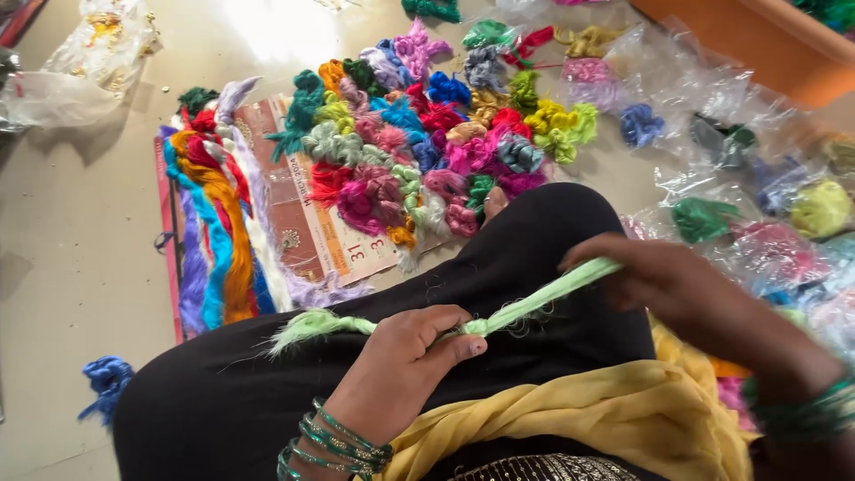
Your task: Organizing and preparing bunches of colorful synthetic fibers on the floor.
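Note:
A light green hank of silky thread (pixel 525 303) stretches across my black-clad knee (pixel 534 240). My left hand (pixel 410 347) pinches it near a knot at its middle, with the frayed green end (pixel 307 325) sticking out to the left. My right hand (pixel 659 281), blurred, grips the hank's other end at the right. Both wrists wear green bangles.
On the floor ahead lies a heap of knotted thread bundles (pixel 427 142) in many colours, beside long straight hanks (pixel 214 232) laid on a printed calendar sheet (pixel 321 227). Clear plastic bags with more thread (pixel 757 205) spread at the right. A yellow cloth (pixel 606 419) covers my lap.

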